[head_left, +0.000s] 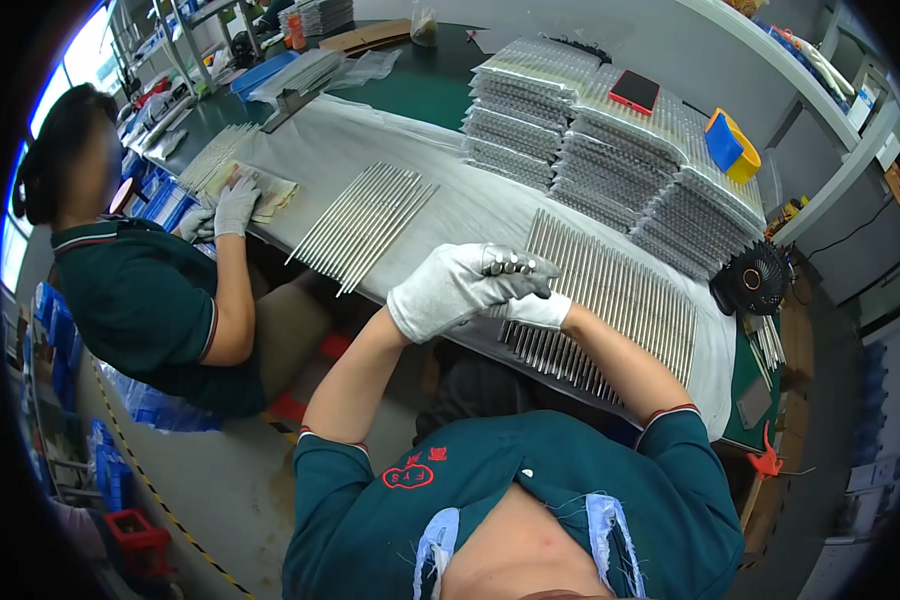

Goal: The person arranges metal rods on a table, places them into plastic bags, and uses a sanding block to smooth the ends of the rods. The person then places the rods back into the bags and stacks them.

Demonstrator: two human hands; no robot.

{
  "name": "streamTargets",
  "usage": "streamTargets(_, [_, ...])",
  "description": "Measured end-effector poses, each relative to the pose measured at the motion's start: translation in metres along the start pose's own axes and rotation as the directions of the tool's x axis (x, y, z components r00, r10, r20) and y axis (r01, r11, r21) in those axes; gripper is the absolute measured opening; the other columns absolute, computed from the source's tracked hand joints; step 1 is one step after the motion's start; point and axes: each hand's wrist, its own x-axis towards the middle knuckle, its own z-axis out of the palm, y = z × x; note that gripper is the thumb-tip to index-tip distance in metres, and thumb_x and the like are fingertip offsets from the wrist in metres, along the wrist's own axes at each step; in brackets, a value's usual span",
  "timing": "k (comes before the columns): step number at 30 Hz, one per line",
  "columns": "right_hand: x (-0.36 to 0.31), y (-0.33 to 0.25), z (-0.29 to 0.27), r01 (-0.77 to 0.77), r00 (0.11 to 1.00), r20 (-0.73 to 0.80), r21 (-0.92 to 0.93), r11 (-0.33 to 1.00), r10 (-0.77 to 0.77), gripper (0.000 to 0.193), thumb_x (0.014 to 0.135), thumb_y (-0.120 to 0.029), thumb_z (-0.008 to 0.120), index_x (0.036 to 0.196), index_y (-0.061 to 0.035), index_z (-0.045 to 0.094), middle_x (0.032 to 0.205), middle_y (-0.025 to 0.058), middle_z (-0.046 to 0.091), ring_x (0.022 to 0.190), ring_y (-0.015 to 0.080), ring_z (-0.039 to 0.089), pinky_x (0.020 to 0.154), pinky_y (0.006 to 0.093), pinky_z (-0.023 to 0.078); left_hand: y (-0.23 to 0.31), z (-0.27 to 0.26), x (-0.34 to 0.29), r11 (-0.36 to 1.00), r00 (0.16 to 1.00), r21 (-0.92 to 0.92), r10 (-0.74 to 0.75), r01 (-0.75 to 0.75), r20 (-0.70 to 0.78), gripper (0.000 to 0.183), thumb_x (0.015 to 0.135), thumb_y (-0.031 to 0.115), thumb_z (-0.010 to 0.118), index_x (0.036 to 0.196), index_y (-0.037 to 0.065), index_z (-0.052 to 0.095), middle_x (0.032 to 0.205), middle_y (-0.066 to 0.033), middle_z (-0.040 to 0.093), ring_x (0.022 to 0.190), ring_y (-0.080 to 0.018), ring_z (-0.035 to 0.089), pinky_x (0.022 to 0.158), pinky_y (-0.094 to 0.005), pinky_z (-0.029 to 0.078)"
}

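My left hand [445, 292], in a whitish glove with greyed fingertips, is closed around several metal rods [510, 264], whose shiny round ends point up toward me. Close against it, my right hand [541, 311] wears a white glove; its fingers are largely hidden behind the left one. Below and beyond my hands a wide row of thin metal rods [610, 300] lies side by side on the white-covered table. Left of my hands sits a smaller batch of rods [365, 225], its ends uneven.
Tall stacks of bubble-wrap sheets [620, 150] stand at the back right, carrying a red-edged phone [635, 92] and a yellow-blue tape roll [732, 147]. A small black fan [755, 278] is at the right. On my left a gloved co-worker [155, 290] handles a cloth near more rods [215, 155].
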Motion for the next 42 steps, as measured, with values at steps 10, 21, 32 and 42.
streamTargets(10, [-0.029, 0.003, -0.002, -0.059, 0.993, -0.118, -0.438, 0.897, 0.007, 0.046, 0.082, -0.039, 0.061, 0.116, -0.0090, 0.057, 0.111, 0.0150, 0.060, 0.104, 0.0272, 0.058, 0.094, 0.0303, 0.043, -0.009, 0.018, -0.001, 0.976, 0.980, 0.092, 0.200, -0.198, -0.015, 0.021, 0.082, 0.007, 0.065, 0.102, 0.000, 0.066, 0.094, -0.0081, 0.068, 0.084, -0.0150, 0.063, 0.074, -0.0261, 0.051])
streamTargets(21, [-0.448, -0.040, -0.059, -0.199, -0.104, -0.994, -0.014, 0.980, -0.035, 0.037, 0.089, -0.021, 0.059, 0.121, -0.0016, 0.054, 0.110, 0.0100, 0.063, 0.099, 0.0159, 0.060, 0.090, 0.0273, 0.045, -0.053, 0.029, 0.047, 0.975, 0.891, -0.101, 0.134, -0.196, -0.434, 0.025, 0.096, 0.028, 0.048, 0.094, 0.004, 0.054, 0.079, -0.0054, 0.057, 0.078, -0.0141, 0.059, 0.069, -0.0264, 0.046])
streamTargets(32, [-0.787, 0.187, 0.245, -0.380, -0.902, -0.315, 0.904, -0.195, 0.295, 0.037, 0.083, -0.032, 0.047, 0.102, -0.0048, 0.064, 0.113, 0.0195, 0.058, 0.109, 0.0388, 0.052, 0.088, 0.0423, 0.044, -0.194, -0.077, 0.102, 0.827, 0.839, -0.549, -0.213, -0.118, -0.500, 0.022, 0.093, 0.019, 0.047, 0.105, 0.001, 0.049, 0.077, -0.0053, 0.051, 0.079, -0.0208, 0.058, 0.081, -0.0356, 0.050])
streamTargets(42, [-0.679, 0.282, 0.311, 0.045, -0.603, 0.016, 0.999, 0.014, 0.798, 0.059, 0.079, -0.055, 0.059, 0.116, -0.0096, 0.055, 0.107, 0.0070, 0.059, 0.097, 0.0263, 0.055, 0.082, 0.0518, 0.043, -0.276, -0.079, 0.066, 0.699, 0.772, -0.703, -0.516, 0.131, -0.370, 0.015, 0.091, 0.014, 0.046, 0.101, 0.003, 0.050, 0.090, -0.0115, 0.057, 0.098, -0.0302, 0.055, 0.098, -0.0502, 0.041])
